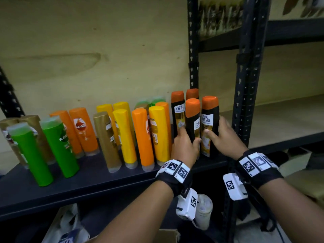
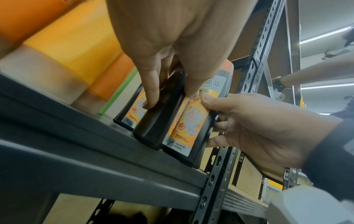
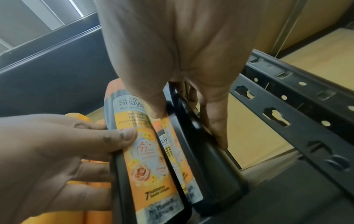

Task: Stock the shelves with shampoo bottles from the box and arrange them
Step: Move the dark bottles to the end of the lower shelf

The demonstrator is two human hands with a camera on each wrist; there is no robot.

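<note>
Several black Shayla shampoo bottles with orange caps stand at the right end of the dark shelf (image 1: 87, 181). My left hand (image 1: 190, 135) grips the middle front bottle (image 1: 192, 118) low on its body, thumb on its right side and index finger up along its left. My right hand (image 1: 213, 130) grips the rightmost bottle (image 1: 209, 109), thumb on the label, fingers round the far side. In the left wrist view my left hand (image 2: 170, 97) pinches a black bottle (image 2: 153, 128) whose base rests on the shelf. In the right wrist view my right hand (image 3: 187, 121) clasps its bottle (image 3: 208, 166).
Green (image 1: 57, 146), orange (image 1: 84, 130), gold (image 1: 107, 141) and yellow (image 1: 124, 135) bottles fill the shelf to the left. A black perforated upright (image 1: 245, 85) stands just right of my hands. Beyond it lies a wooden shelf (image 1: 280, 120). A cardboard box (image 1: 166, 235) sits below.
</note>
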